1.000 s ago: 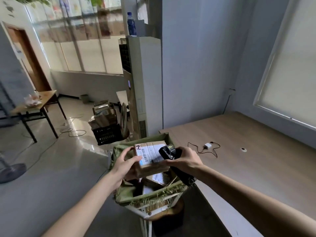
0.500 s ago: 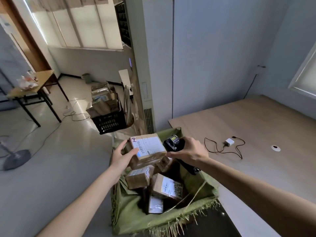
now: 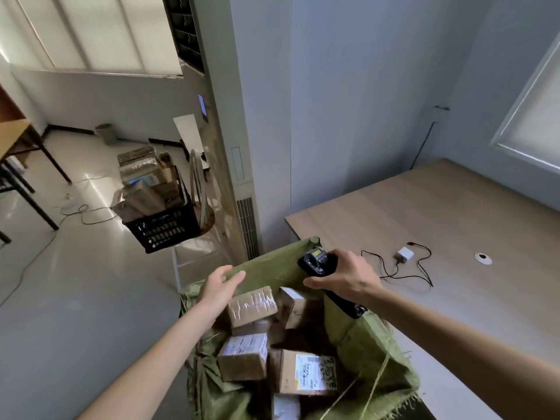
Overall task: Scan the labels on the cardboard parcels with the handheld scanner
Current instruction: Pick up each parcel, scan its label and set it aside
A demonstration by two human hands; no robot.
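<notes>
A green woven sack (image 3: pixel 272 269) stands open below me, holding several cardboard parcels. A tape-wrapped parcel (image 3: pixel 252 305) lies at the top, just beneath my left hand (image 3: pixel 221 287), which hovers with fingers spread by the sack's far rim and holds nothing. Lower in the sack, a parcel (image 3: pixel 243 356) shows a white label on top, and a second parcel (image 3: pixel 309 375) shows a barcode label. My right hand (image 3: pixel 345 278) grips the black handheld scanner (image 3: pixel 316 261) over the sack's right side, its small screen facing up.
A wooden table (image 3: pixel 439 207) extends to the right with a white charger and black cable (image 3: pixel 404 254). A tall white air conditioner (image 3: pixel 230 147) stands behind the sack. A black crate of boxes (image 3: pixel 160 227) rests on a chair at left. Cables trail on the floor.
My left hand let go of the labelled parcel it held up beside the scanner, and now hangs open above the sack. The view has tilted down and closer to the sack.
</notes>
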